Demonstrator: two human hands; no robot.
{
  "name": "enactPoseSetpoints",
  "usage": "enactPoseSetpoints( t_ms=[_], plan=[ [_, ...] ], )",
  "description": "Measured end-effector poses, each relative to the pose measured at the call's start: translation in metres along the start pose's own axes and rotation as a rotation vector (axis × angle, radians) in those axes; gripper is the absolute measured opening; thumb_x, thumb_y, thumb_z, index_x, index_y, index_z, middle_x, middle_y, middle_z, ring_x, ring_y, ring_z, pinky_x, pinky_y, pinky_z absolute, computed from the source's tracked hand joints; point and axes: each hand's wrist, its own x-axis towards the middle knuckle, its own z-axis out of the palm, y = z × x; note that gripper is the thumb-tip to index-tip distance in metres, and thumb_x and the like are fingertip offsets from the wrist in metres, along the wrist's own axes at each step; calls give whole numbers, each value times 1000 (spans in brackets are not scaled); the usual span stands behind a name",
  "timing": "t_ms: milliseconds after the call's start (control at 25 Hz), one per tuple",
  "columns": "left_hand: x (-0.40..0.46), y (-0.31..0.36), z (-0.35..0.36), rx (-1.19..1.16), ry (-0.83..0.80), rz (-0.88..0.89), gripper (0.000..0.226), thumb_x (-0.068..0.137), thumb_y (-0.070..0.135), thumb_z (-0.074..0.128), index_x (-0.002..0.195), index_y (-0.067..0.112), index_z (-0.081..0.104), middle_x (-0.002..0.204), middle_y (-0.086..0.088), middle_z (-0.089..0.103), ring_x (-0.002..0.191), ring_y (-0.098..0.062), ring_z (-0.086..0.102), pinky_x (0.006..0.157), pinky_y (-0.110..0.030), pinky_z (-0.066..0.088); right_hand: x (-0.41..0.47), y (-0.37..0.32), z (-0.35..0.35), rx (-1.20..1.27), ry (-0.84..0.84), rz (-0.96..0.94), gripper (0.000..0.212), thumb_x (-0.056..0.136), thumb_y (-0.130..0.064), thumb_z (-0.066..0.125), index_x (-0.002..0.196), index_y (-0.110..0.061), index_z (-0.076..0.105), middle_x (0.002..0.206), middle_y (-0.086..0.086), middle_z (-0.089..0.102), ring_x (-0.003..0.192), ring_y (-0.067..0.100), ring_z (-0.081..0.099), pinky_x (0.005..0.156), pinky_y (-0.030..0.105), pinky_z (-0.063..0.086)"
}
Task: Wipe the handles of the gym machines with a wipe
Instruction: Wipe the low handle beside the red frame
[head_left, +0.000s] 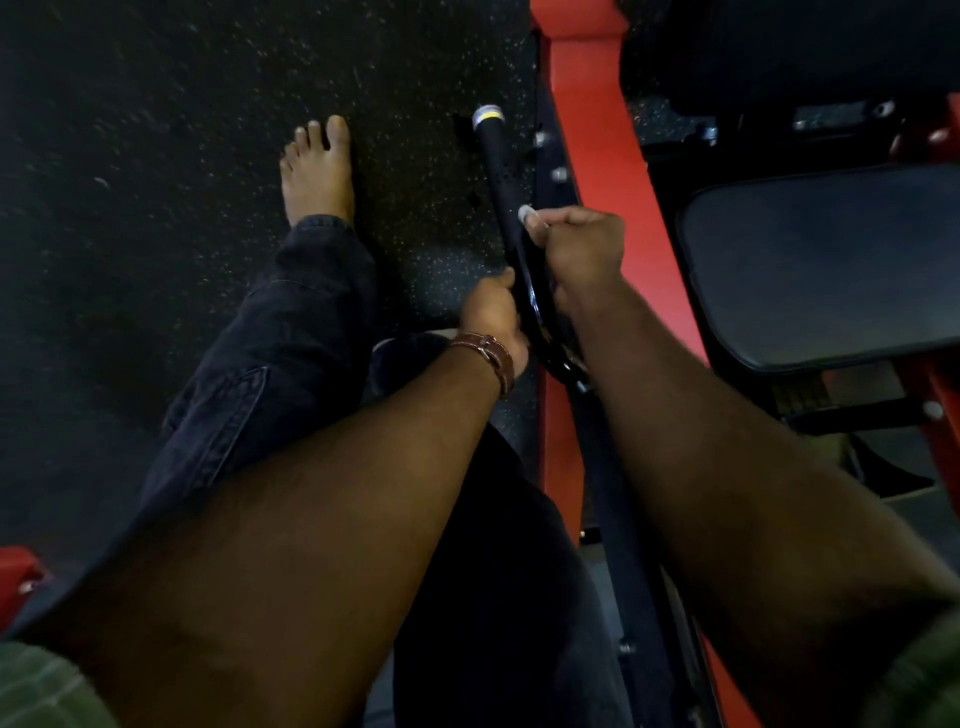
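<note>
A bare foot stood on the dark speckled floor at the left, with a leg in dark jeans running back from it toward the camera. Right of the foot, the black handle of the gym machine slanted down over the floor, its far end capped in silver and yellow. The left hand, with a brown strap at its wrist, was curled around the lower, curved part of the handle. Just beyond it, the right hand was clenched against the handle's right side, pinching a small white wipe between thumb and fingertips so that the wipe pressed on the black grip. Most of the wipe was hidden inside the fist. Immediately right of the hands ran the red frame of the machine, and farther right sat a black padded seat, well apart from both hands.
</note>
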Motion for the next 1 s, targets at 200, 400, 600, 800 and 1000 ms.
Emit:
enactPoseSetpoints(
  t_ms=[200, 400, 600, 800, 1000],
  plan=[
    [-1, 4, -4, -7, 25, 4, 46, 95, 11, 40, 139, 19, 29, 136, -21, 46, 122, -44, 47, 101, -59, 43, -37, 19, -19, -415, 20, -392, 7, 71, -16, 85, 75, -14, 80, 78, 0, 73, 68, 8, 62, 64, 3, 40],
    [-1, 2, -1, -4, 28, 4, 44, 95, 13, 40, 138, 19, 30, 134, -20, 46, 119, -44, 47, 100, -60, 43, -16, 13, 12, -857, -78, -743, 13, 80, -15, 71, 77, -4, 75, 93, 12, 60, 81, 23, 57, 56, 27, 39],
    [-1, 2, -4, -31, 26, 11, 45, 93, 13, 41, 136, 20, 31, 132, -18, 47, 118, -43, 48, 99, -58, 45, -34, 28, 5, -856, -34, -735, 16, 84, -13, 67, 79, 0, 73, 98, 17, 58, 85, 32, 59, 59, 33, 44],
    [2, -1, 6, -29, 0, -8, 46, 94, 13, 43, 138, 21, 29, 136, -20, 43, 123, -44, 45, 102, -60, 42, -6, 6, 22, -546, 50, -520, 15, 81, -24, 77, 90, -11, 76, 91, -3, 69, 81, 9, 62, 67, 12, 40],
    [5, -2, 7, -33, -58, -30, 47, 98, 13, 41, 140, 25, 25, 148, -23, 38, 135, -47, 37, 109, -61, 35, -26, 8, 12, -427, 137, -412, 15, 81, -24, 80, 89, -11, 78, 86, -4, 72, 73, 3, 60, 61, -4, 31]
  ],
)
